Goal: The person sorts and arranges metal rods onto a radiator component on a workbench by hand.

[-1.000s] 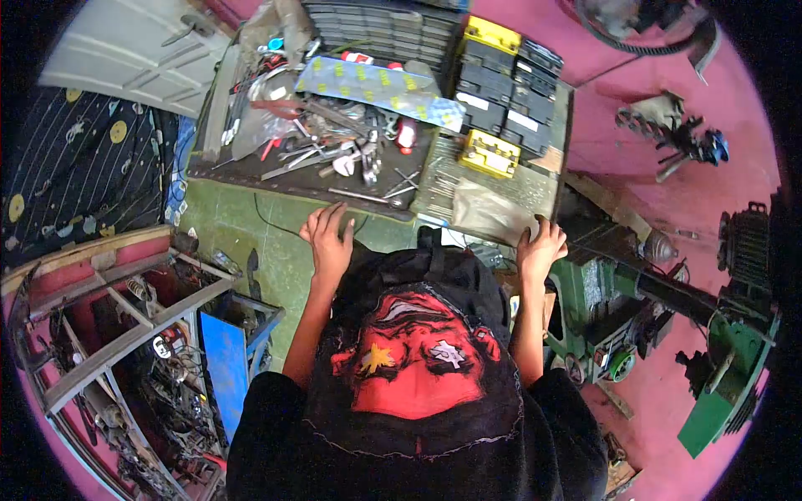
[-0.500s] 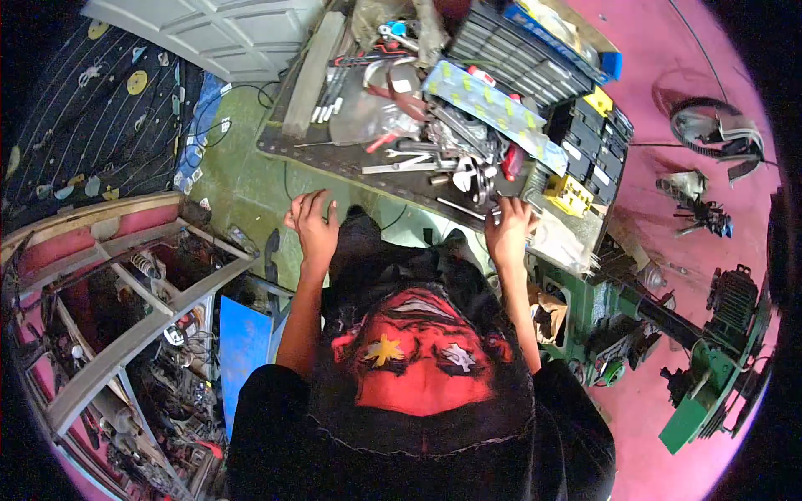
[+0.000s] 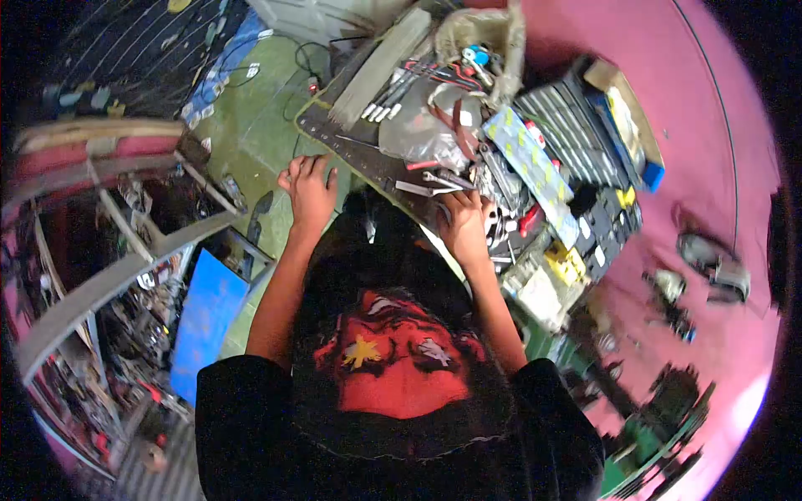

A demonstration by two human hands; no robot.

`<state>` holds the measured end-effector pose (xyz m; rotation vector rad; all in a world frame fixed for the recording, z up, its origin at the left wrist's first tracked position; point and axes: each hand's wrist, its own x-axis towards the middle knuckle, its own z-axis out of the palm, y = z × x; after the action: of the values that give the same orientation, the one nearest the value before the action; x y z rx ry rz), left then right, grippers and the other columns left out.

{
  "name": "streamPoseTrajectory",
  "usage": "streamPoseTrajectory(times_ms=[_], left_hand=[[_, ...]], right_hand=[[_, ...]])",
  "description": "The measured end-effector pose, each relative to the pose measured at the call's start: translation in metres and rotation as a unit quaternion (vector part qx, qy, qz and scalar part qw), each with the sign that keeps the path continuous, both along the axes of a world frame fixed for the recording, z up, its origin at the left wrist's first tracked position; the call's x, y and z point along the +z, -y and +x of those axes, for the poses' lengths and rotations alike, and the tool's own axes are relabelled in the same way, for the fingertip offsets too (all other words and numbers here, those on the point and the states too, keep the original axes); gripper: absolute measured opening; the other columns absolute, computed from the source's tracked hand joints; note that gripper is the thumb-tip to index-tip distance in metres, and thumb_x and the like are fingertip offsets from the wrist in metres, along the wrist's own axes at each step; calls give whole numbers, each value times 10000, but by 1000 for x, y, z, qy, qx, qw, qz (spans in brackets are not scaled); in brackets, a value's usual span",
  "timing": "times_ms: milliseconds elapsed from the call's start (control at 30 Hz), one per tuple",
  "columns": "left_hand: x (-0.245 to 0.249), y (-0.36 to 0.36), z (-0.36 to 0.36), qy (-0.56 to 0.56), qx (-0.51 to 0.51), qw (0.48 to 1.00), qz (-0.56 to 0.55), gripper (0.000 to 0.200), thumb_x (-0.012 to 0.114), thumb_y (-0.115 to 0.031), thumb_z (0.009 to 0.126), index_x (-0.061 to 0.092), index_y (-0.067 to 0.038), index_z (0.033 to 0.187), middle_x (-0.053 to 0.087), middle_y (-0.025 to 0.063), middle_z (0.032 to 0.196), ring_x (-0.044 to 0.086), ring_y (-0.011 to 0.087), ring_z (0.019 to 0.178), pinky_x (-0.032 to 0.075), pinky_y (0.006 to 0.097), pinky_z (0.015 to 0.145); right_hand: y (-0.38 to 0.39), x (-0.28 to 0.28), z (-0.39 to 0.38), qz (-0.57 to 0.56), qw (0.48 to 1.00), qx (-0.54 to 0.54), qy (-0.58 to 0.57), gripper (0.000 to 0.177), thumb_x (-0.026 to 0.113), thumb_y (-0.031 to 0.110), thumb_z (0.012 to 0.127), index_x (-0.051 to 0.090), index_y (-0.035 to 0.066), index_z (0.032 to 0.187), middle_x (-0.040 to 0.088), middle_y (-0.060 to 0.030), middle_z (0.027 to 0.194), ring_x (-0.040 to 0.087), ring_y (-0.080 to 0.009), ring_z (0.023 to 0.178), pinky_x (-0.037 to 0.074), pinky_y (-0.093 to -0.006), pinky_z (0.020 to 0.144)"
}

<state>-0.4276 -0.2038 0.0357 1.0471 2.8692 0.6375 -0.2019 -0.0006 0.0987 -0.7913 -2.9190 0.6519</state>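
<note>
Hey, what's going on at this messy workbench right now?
A person is at a cluttered bench. Their left hand lies flat, fingers spread, on the green benchtop by the edge of the black tray. Their right hand is down among the wrenches and other metal tools on that tray; whether it grips one cannot be told. A clear plastic bag lies just beyond the tools.

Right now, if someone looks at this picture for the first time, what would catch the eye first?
The red print on the black shirt fills the lower middle of the view. Above it, the right hand rests among a heap of metal tools on a dark tray, and the left hand lies spread on the green surface beside it. A pink floor covers the right side.
</note>
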Motion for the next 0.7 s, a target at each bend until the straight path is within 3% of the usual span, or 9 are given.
streamPoseTrajectory(times_ms=[100, 167, 233, 333, 467, 633, 700], left_hand=[[-1, -23, -1, 2, 53, 999, -4, 322, 742, -218, 884, 709, -91, 1178, 700, 70, 1210, 529, 278, 1239, 286, 526, 1055], [-7, -37, -3, -32, 69, 997, -5, 364, 756, -232, 869, 715, -132, 1217, 706, 78, 1183, 536, 287, 1236, 306, 515, 1049], [-10, -49, -7, -33, 85, 996, -11, 370, 754, -238, 870, 712, -128, 1221, 704, 80, 1188, 536, 293, 1238, 307, 520, 1053], [-19, -71, -25, -31, 101, 994, -21, 377, 749, -246, 873, 708, -119, 1225, 701, 83, 1193, 535, 300, 1240, 308, 527, 1058], [-35, -100, -47, -19, 131, 990, -49, 355, 733, -245, 878, 708, -98, 1200, 691, 89, 1212, 527, 307, 1249, 308, 543, 1055], [-46, -123, -67, -34, 154, 987, -8, 273, 669, -196, 891, 716, -61, 1123, 691, 94, 1166, 518, 321, 1230, 326, 552, 1031], [-50, -129, -74, -38, 165, 986, -7, 268, 669, -198, 896, 720, -78, 1130, 690, 91, 1172, 519, 320, 1224, 327, 554, 1029]], right_hand=[[-36, -31, -43, 20, 997, 73, -18, 363, 737, 102, 799, 732, 134, 1161, 685, -107, 1136, 564, -325, 1196, 342, -531, 1071], [-59, -28, -85, 47, 988, 141, 32, 356, 732, 97, 792, 726, 117, 1148, 675, -111, 1169, 549, -338, 1211, 354, -573, 1043], [-78, -34, -124, 40, 983, 179, -20, 364, 730, 95, 763, 720, 101, 1126, 670, -108, 1174, 545, -344, 1204, 366, -593, 1011], [-103, -39, -181, 117, 963, 234, -69, 339, 718, 83, 730, 719, 86, 1069, 667, -93, 1111, 562, -338, 1149, 396, -510, 985], [-124, -60, -246, 109, 955, 268, -66, 373, 710, 78, 734, 733, 106, 1105, 673, -93, 1118, 566, -335, 1145, 391, -512, 1004], [-141, -94, -310, 199, 909, 358, -73, 314, 644, 133, 844, 751, 153, 1139, 698, -51, 1197, 569, -312, 1183, 399, -570, 1011], [-146, -98, -325, 184, 901, 387, -71, 274, 605, 153, 881, 761, 168, 1105, 702, -25, 1194, 566, -293, 1207, 398, -598, 1005]])
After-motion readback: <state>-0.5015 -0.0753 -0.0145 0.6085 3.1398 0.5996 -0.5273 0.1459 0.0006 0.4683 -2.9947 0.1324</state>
